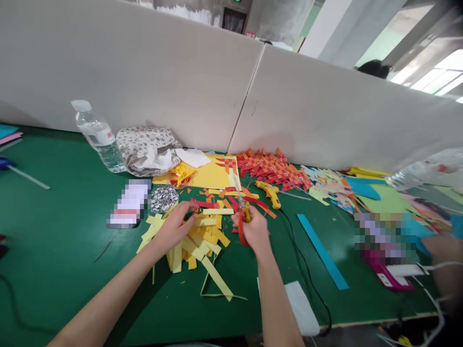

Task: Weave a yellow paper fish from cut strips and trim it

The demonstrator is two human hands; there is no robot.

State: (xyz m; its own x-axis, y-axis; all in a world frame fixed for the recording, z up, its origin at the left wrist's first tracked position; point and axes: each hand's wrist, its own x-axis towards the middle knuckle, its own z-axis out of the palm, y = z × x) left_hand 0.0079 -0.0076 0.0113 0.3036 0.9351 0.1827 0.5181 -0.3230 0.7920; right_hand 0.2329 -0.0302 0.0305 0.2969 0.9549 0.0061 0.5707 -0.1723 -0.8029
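My right hand (256, 229) gripping red-handled scissors (242, 230), my left hand (177, 225) curled over yellow paper strips (193, 247), its hold unclear

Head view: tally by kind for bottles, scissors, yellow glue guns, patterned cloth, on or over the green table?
Bottles: 2 (left bottle; right bottle, blurred)
Scissors: 1, in the right hand
Yellow glue gun: 1
Patterned cloth: 1
Total: 5

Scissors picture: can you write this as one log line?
right hand: holding scissors; left hand: over yellow strips; glue gun: on green table
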